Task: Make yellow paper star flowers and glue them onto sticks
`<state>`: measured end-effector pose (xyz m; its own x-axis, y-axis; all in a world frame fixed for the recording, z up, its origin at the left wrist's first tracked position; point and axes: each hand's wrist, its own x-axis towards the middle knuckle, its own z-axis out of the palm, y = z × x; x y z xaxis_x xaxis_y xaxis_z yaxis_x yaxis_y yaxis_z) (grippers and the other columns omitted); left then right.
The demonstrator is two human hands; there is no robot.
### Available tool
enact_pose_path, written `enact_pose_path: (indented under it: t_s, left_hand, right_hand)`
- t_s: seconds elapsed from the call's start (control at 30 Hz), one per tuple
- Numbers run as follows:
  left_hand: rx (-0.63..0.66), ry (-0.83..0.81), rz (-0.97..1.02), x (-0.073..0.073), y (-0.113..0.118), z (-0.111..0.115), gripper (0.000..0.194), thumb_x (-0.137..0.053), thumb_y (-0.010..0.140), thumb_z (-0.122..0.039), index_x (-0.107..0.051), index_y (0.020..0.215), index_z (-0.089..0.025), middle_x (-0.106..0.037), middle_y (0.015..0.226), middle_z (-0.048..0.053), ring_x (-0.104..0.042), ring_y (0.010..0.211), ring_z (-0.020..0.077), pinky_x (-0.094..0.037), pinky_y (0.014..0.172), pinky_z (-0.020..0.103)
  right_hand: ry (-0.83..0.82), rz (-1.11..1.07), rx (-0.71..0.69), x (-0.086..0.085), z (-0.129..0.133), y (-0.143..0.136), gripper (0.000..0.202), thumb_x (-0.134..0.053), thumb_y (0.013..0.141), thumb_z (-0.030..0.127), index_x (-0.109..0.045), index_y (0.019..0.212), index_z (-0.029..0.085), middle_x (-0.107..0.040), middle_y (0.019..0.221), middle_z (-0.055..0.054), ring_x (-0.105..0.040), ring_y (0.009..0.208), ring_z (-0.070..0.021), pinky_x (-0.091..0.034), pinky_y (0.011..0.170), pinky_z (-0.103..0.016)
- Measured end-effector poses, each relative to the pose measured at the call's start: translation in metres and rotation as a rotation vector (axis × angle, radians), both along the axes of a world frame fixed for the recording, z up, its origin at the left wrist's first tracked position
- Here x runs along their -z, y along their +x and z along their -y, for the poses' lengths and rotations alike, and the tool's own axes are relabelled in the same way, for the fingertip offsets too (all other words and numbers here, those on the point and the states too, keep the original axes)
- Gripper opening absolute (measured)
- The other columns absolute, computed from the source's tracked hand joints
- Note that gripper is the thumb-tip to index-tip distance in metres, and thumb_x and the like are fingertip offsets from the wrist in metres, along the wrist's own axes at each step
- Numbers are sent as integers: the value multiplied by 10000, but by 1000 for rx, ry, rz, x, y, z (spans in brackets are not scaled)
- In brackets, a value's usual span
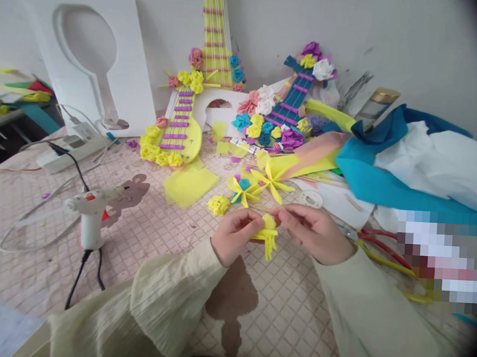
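Note:
Between my hands is a yellow crepe-paper flower piece (268,234) with narrow strips hanging down. My left hand (238,233) is closed, gripping it between thumb and fingers. Fingers pinched, my right hand (315,233) is at the piece's upper right, on what looks like a thin stick; its tip is partly hidden. Just beyond lie two yellow star-shaped paper flowers (274,184), one with a blue centre (243,185). A ruffled yellow paper rosette (218,204) rests left of them.
A white glue gun (90,218) stands at left, its cord running to a power strip (72,147). Decorated paper lutes (185,128) lean at the back beside a white cut-out board (132,77). Red-handled pliers (379,242) and blue paper (382,173) lie right.

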<state>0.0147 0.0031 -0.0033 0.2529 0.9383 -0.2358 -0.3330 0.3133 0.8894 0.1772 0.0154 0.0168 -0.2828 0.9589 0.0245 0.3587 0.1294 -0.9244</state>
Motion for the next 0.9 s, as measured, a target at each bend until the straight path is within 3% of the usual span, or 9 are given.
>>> enact_pose_path:
  t_s: [0.07,0.17,0.4,0.5,0.67,0.77,0.9]
  left_hand:
    - [-34,3,-24,1,-2,0,226,-681,601,-328,-596,657,-127,-594,619,1,-574,562,89,-519,521,215]
    - [-87,-3,-31,1,-4,-2,194,-682,601,-284,-603,674,-122,-607,627,5,-585,579,95,-522,533,217]
    - [-46,73,-14,1,-11,-4,140,-631,642,-209,-617,765,-144,-633,693,20,-602,641,127,-513,600,270]
    - [-13,166,-121,3,-12,-5,151,-632,637,-190,-624,781,-145,-630,716,25,-586,644,120,-491,620,258]
    - [2,353,-374,5,-13,-6,138,-601,678,-228,-623,778,-135,-635,755,49,-579,675,130,-477,630,247]
    - [-4,432,-507,6,-13,-6,150,-584,696,-237,-632,792,-131,-653,784,66,-594,694,144,-489,642,254]
    - [13,486,-567,9,-15,-5,163,-564,723,-233,-641,828,-137,-674,802,68,-615,701,147,-507,655,255]
  right_hand:
    - [147,79,40,0,1,1,309,-458,796,412,-610,691,164,-605,622,-27,-546,584,-124,-416,517,-233]
    - [286,271,-33,-1,0,4,392,-432,816,398,-538,520,164,-547,534,-18,-514,546,-118,-389,513,-234]
    - [412,503,-115,3,-4,5,384,-424,832,354,-529,518,160,-427,491,7,-398,484,-92,-315,483,-237]
    - [448,530,-141,5,-5,6,396,-419,837,349,-513,503,158,-414,485,9,-383,483,-89,-319,490,-236]
    - [488,547,-172,9,-8,7,336,-415,845,324,-579,597,166,-521,543,-9,-459,528,-102,-368,526,-234]
    - [515,471,-185,13,-7,5,232,-431,842,273,-621,753,174,-625,698,-31,-548,642,-117,-425,602,-232]
    - [530,367,-197,16,-4,1,167,-471,816,214,-615,886,166,-655,828,-54,-589,732,-128,-464,662,-244]
